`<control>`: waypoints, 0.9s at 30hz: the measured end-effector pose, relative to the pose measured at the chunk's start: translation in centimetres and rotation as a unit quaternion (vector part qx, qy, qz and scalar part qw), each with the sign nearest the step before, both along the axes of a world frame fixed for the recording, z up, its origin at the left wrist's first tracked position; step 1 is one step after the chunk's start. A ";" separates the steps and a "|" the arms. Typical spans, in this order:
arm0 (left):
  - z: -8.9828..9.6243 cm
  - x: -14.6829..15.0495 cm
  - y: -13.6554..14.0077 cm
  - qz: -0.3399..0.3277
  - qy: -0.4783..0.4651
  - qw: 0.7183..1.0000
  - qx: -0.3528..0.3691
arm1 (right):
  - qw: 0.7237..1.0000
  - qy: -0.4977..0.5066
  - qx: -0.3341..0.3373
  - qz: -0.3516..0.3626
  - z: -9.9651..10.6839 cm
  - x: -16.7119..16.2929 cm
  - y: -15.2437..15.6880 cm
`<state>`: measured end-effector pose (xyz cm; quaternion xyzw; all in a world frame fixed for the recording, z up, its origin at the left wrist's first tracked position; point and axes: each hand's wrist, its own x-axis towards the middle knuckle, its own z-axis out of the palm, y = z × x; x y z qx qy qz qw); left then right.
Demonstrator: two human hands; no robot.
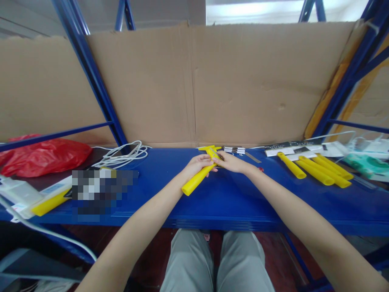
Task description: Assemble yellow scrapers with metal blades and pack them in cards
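A yellow scraper (196,181) with a long hollow handle and a T-shaped head is held over the middle of the blue shelf. My left hand (201,163) is wrapped around it near the top of the handle, so the grip's open end points toward me. On the other side, my right hand (230,161) has its fingers pressed to the scraper's head; whether they pinch a small part there is hidden. Just behind my right hand lies a stack of white packs with dark bands (234,150). Beside that stack is a flat metal blade (253,157).
Several yellow handles (316,172) lie at the right, near black-and-white packages (278,148). At left are a coiled white cable (130,156), a red plastic bag (45,156) and another yellow handle (51,203). Cardboard (243,85) walls the back, between blue posts (97,85).
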<state>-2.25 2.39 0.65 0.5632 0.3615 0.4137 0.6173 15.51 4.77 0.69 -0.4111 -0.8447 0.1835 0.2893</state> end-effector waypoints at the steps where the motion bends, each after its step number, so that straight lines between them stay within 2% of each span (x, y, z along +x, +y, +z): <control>1: 0.0 0.0 0.0 0.014 0.001 1.000 -0.003 | 0.999 -0.031 0.005 0.006 0.4 0.3 -0.2; 3: 0.0 0.0 0.0 0.044 -0.001 0.999 -0.008 | 0.994 -0.106 0.007 0.024 1.5 1.0 -0.6; 6: 0.2 -0.1 -0.2 0.069 -0.008 0.998 -0.011 | 0.972 -0.228 -0.032 0.040 3.6 2.6 -0.9; 10: 0.7 -0.1 -0.5 0.095 -0.031 0.995 -0.003 | 0.958 -0.282 -0.020 -0.056 4.8 5.2 -0.8; 13: 1.1 -0.1 -0.5 0.134 -0.045 0.990 -0.006 | 0.943 -0.314 -0.085 -0.071 3.7 7.2 -0.7; 15: 1.2 -0.1 -0.5 0.149 -0.050 0.988 -0.005 | 0.951 -0.280 -0.113 -0.073 2.4 8.3 -0.7; 19: 1.4 -0.2 -0.6 0.192 -0.067 0.979 -0.001 | 0.975 -0.190 -0.072 -0.091 0.2 9.3 -0.7; 23: 1.5 -0.2 -0.5 0.235 -0.073 0.969 -0.010 | 0.980 -0.179 -0.048 -0.076 -0.7 9.2 -0.7; 27: 1.7 -0.1 -0.5 0.242 -0.067 0.968 -0.013 | 0.980 -0.182 -0.025 -0.073 -1.1 8.9 -0.4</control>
